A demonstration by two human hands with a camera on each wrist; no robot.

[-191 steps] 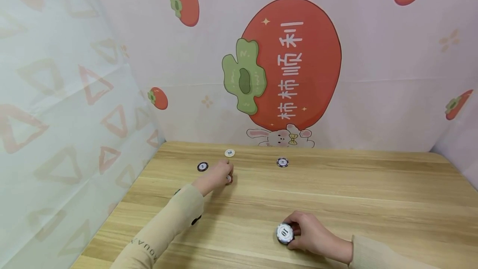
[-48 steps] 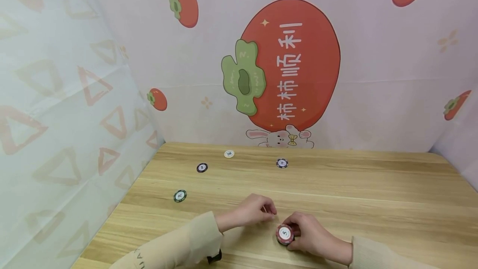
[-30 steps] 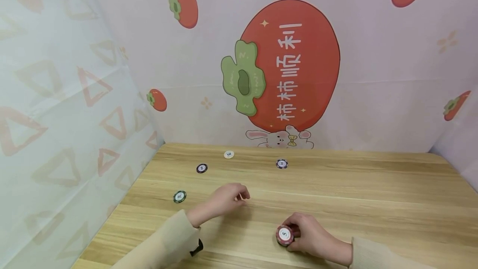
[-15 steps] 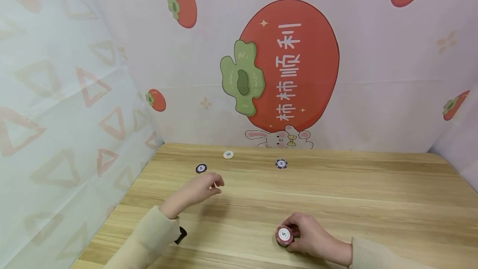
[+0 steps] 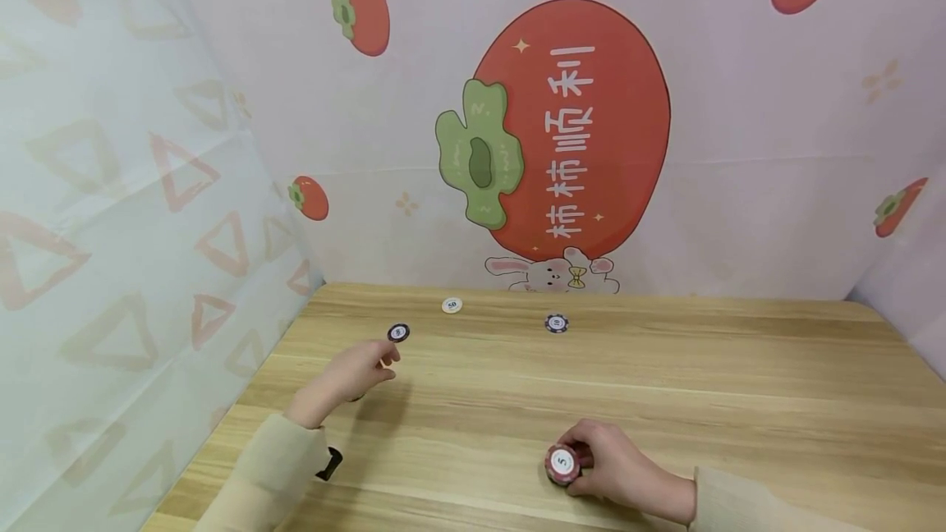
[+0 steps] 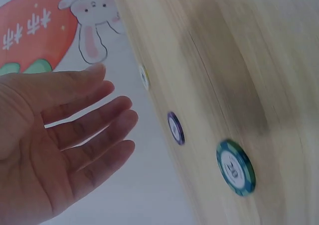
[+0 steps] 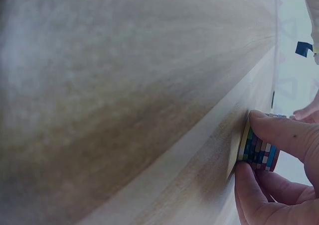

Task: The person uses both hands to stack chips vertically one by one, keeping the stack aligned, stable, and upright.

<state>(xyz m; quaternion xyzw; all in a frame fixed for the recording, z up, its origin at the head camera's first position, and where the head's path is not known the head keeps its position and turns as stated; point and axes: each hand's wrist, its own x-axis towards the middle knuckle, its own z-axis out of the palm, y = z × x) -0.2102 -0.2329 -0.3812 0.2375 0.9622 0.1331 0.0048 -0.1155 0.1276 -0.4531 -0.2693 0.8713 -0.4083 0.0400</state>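
My right hand (image 5: 617, 466) grips a stack of poker chips (image 5: 563, 464) standing on the table, its thumb and fingers around the sides. A red chip marked 5 tops the stack; in the right wrist view the edges below show several colours. My left hand (image 5: 351, 372) hovers at the left with fingers loosely bent and nothing in them. Beneath it lies a green poker chip (image 6: 236, 168) marked 20, mostly hidden in the head view. Just beyond those fingers is a dark poker chip (image 5: 398, 332).
Farther back on the wooden table (image 5: 702, 384) lie a white poker chip (image 5: 452, 305) marked 50 and a blue-and-white poker chip (image 5: 557, 323) marked 10. A printed backdrop (image 5: 776, 212) rises behind the table, and a light cloth wall (image 5: 133, 228) stands at the left.
The red chip, earlier at my left fingers, now tops the stack, where a white 10 chip was. My left hand has since moved from beside the stack leftward over the green chip. My right hand stayed put.
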